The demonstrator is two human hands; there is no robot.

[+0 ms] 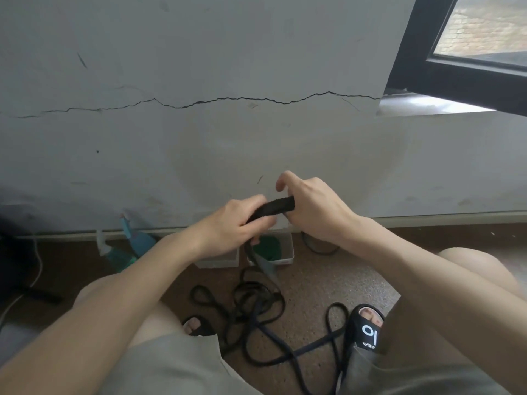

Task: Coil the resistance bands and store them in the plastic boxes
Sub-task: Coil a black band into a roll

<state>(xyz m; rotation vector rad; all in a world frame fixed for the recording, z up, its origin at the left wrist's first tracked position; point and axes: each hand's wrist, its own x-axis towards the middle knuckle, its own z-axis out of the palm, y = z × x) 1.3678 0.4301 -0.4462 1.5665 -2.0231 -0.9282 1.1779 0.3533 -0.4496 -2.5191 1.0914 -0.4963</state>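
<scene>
While both hands [236, 223] [310, 206] grip it, the black band [273, 208] spans between them.

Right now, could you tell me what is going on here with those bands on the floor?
A seated person holds a black rubber resistance band between both hands: the left hand grips one end, the right hand the other. The band trails down to a tangled pile of black bands on the brown floor. Two clear plastic boxes stand by the wall; one contains something green.
</scene>
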